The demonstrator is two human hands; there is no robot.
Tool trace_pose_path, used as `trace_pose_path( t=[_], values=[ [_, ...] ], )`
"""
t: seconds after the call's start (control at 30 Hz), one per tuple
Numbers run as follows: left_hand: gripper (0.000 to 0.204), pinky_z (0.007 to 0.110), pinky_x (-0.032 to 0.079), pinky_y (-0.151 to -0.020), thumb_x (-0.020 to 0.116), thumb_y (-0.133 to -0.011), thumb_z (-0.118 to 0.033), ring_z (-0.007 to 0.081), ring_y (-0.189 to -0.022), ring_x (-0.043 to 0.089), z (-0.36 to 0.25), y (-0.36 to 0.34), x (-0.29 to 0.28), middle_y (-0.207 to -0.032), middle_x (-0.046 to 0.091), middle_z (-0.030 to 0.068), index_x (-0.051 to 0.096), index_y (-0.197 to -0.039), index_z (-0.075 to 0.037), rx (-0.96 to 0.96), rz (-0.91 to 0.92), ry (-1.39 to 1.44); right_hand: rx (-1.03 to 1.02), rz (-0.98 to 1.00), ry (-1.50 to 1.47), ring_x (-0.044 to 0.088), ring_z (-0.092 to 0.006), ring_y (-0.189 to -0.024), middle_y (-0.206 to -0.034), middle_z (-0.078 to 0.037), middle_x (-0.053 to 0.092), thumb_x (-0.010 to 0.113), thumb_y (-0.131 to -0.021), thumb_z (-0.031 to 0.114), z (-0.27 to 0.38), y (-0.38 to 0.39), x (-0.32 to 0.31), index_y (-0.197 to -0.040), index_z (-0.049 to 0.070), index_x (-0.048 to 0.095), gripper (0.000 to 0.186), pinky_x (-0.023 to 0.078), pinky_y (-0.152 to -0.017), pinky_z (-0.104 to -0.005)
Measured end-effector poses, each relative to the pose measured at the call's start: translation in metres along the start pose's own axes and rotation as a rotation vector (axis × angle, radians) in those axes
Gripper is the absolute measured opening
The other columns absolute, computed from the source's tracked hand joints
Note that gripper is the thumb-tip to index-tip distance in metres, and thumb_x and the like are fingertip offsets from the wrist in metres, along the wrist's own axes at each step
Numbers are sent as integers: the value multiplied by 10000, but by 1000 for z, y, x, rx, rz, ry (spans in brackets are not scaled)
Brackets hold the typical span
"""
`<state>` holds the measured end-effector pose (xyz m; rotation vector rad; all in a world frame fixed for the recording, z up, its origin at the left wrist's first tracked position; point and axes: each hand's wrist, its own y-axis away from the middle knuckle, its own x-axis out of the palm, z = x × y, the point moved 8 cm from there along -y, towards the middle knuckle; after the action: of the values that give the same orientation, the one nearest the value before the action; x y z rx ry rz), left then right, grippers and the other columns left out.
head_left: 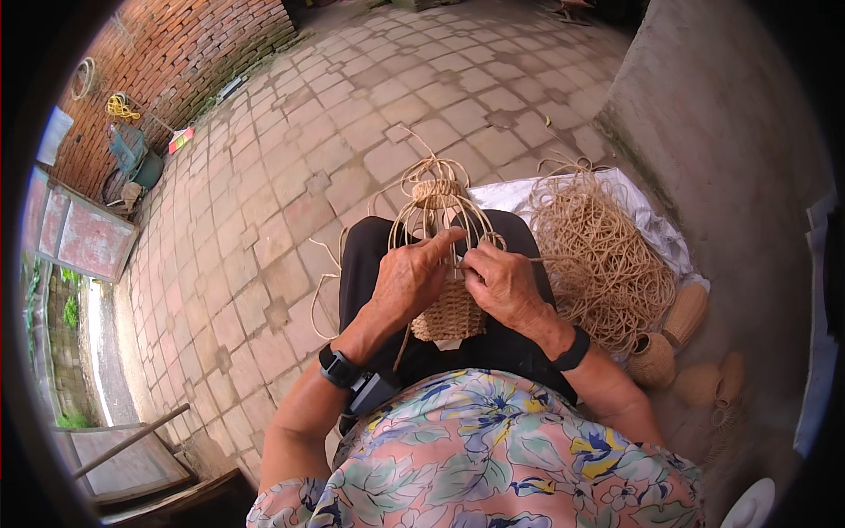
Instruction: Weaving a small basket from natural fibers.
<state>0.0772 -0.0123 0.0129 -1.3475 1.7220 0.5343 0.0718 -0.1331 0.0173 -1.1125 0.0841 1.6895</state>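
A small half-woven basket (447,314) of tan cord rests in my lap between my knees. Its lower part is tightly woven, while bare upright cords (480,220) rise from it to a woven ring (437,193) at the far end. My left hand (412,275) is closed around the left side of the uprights, its thumb and forefinger reaching toward the middle. On the right side, my right hand (502,280) pinches a cord just above the woven edge. My fingertips are close together, and the left hand's inner fingers are partly hidden.
A tangled heap of tan cord (603,255) lies on a white sheet (647,207) at my right. Woven pieces (651,359) stand beside it, near a grey wall (731,132). Loose cord ends trail off my left knee over the paving (264,220). A bucket (147,169) stands far left.
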Motion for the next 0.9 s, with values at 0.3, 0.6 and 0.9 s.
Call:
trace_pose_path(
  t=[0.3, 0.6, 0.9],
  values=[
    [331, 338, 494, -572, 593, -790, -19, 225, -627, 632, 5, 10, -38, -748, 658, 94, 604, -1107, -113, -3, -136, 211, -4, -87, -50, 619, -281, -711, -811, -82, 559, 692, -719, 11, 10, -7, -6, -839, 42, 586, 163, 498, -592, -378],
    [239, 374, 514, -751, 553, -805, -16, 308, -844, 661, 44, 43, -32, -951, 683, 143, 622, -1032, -43, -161, -20, 404, -146, 156, 78, 603, -270, -784, -852, -108, 519, 755, -704, 105, 45, -15, 28, -891, 43, 546, 288, 503, -641, -363],
    [176, 416, 497, -748, 559, -814, -56, 346, -873, 626, 39, 37, -8, -882, 647, 158, 649, -964, -41, 24, -44, 337, -92, 149, 53, 581, -315, -736, -807, -130, 509, 637, -758, 19, 37, -11, 34, -822, 31, 501, 151, 472, -614, -411]
  ],
)
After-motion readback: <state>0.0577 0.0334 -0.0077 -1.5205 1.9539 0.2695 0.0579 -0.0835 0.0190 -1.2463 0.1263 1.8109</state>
